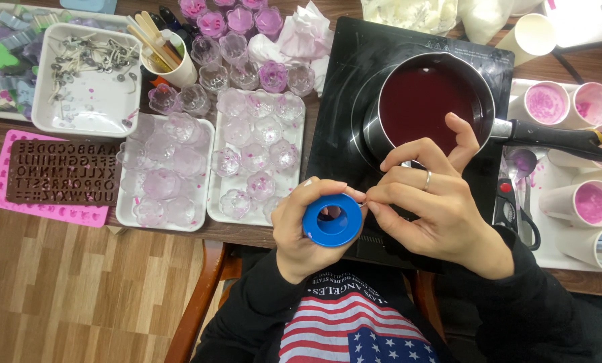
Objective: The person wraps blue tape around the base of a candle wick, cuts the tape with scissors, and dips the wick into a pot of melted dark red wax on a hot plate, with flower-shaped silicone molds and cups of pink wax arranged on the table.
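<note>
Left hand (301, 232) has its grip wrapped tight around a blue tape roll (332, 220), holding it up over the near edge of the table (227, 232), the roll's open centre facing the camera. Right hand (442, 202) sits just beside it, thumb and forefinger pinched together right at the roll's right rim, touching it; whether a tape end is caught in that pinch is too small to tell. A ring shows on one right finger, the other fingers fanned up and loose.

Directly beyond the hands, a black induction hob (355, 101) carries a dark saucepan (430, 101) filled with deep red liquid, its handle pointing right. To the right, a white tray (550, 255) holds paper cups (573, 202) stained pink inside, with scissors (513, 208) along its left edge. To the left of the hob, two white trays (210, 215) are packed with clear flower-shaped moulds (257, 131), some speckled pink. Further left, a brown letter mould (62, 173) rests on a pink mat, and behind it a white dish (89, 107) holds metal-based wicks. A cup of wooden sticks (163, 57) stands next to that dish.
</note>
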